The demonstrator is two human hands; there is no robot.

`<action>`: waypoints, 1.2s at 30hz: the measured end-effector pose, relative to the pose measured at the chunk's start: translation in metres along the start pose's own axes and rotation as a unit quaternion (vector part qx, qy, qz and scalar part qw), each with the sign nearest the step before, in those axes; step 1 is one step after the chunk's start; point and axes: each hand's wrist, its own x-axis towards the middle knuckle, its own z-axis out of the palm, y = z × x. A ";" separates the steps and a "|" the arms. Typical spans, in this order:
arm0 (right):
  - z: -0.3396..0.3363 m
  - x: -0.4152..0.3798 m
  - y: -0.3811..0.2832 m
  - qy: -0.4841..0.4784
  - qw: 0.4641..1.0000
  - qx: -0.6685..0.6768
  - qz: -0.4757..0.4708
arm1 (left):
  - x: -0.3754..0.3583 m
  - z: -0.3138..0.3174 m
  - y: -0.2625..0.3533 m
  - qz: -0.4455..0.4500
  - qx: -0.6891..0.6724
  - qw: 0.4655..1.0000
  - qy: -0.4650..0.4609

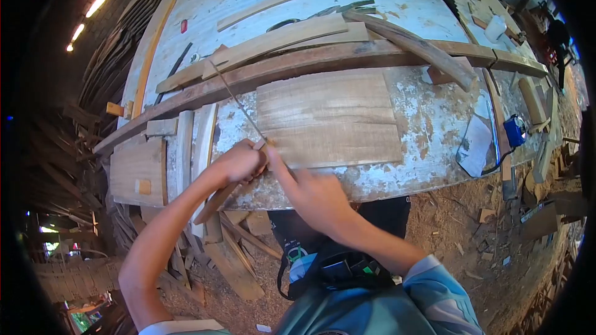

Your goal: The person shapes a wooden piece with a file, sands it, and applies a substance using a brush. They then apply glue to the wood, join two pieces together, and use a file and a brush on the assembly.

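My left hand (pixel 239 162) is closed round a strip of wood (pixel 217 203) that slants down past the bench's front edge. A long thin dark rod-like tool (pixel 238 102) runs from the hands up and left across the thick beam. My right hand (pixel 318 201) is blurred by motion. One of its fingers stretches to the tool's near end, close against the left fist; its other fingers are hidden underneath. A wide flat wooden board (pixel 329 118) lies on the bench just beyond both hands.
The long beam (pixel 285 65) crosses the paint-worn bench (pixel 428 111), with planks (pixel 279 43) behind it. Short wood pieces (pixel 138 170) lie at left. A blue tape measure (pixel 514 130) and sandpaper-like sheet (pixel 476 147) lie at right. Offcuts (pixel 233 260) lie below the bench.
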 end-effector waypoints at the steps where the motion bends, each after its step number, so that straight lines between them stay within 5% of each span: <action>1: -0.009 -0.038 0.001 0.016 1.000 0.008 -0.005 | -0.002 0.000 0.001 -0.005 -0.005 1.000 -0.010; 5: -0.015 -0.067 0.017 0.140 0.988 0.005 -0.058 | -0.006 -0.009 0.004 -0.023 -0.042 0.998 -0.040; 7: -0.016 -0.029 0.009 -0.027 0.998 -0.018 -0.054 | -0.003 -0.006 0.002 -0.026 0.001 0.999 -0.026; 10: 0.021 0.018 0.004 0.042 0.997 -0.050 -0.039 | -0.001 -0.002 0.002 -0.040 -0.050 0.998 -0.017; 14: -0.021 -0.079 0.010 0.027 0.999 -0.019 -0.038 | 0.002 -0.010 -0.002 -0.027 -0.010 0.999 -0.042; 17: -0.052 -0.100 -0.002 -0.037 0.999 -0.014 -0.009 | 0.003 0.008 -0.005 0.106 0.169 0.977 0.076; 23: -0.068 -0.080 0.031 -0.048 0.997 0.032 -0.058 | 0.001 -0.007 0.007 0.071 0.122 0.990 0.001; 28: -0.097 -0.057 0.048 -0.147 0.974 0.167 0.044 | -0.001 -0.005 0.005 0.089 0.115 0.989 0.004; 31: -0.126 -0.056 0.057 -0.186 0.964 0.142 0.125 | 0.005 -0.002 -0.003 0.183 0.254 0.946 0.085; 34: -0.129 -0.078 0.079 -0.016 0.984 0.161 0.076 | 0.001 -0.002 -0.005 0.200 0.269 0.938 0.096; 36: -0.130 -0.089 0.073 0.012 0.967 0.198 0.159 | 0.001 -0.001 -0.007 0.206 0.242 0.944 0.088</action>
